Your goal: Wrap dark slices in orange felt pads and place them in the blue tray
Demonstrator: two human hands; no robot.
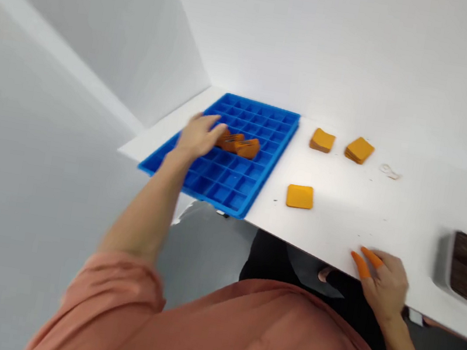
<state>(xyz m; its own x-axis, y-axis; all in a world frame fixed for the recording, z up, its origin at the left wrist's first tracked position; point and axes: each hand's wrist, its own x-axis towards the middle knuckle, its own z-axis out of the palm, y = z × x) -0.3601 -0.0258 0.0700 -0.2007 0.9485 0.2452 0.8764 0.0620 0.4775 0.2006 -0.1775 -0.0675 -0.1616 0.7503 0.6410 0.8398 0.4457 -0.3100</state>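
Observation:
My left hand (199, 134) is over the blue compartment tray (275, 157), its thumb and fingers apart. Its thumb is against or just beside a row of orange-brown square pieces (242, 145), which lean on one another in the tray; whether they touch is unclear. My right hand (386, 280) rests at the table's front edge, holding nothing, with two fingers stretched out in orange finger covers (361, 266). Between the hands lies a flat orange square piece (300, 197). Farther back sit two small stacks of the same pieces, a left stack (322, 140) and a right stack (358, 150).
A clear-sided container (450, 262) with dark brown contents stands at the right of the white table (332, 223). Thin pale loops, perhaps rubber bands (390, 171), lie near the back. White walls bound the table behind and at left. Dark specks dot the tabletop.

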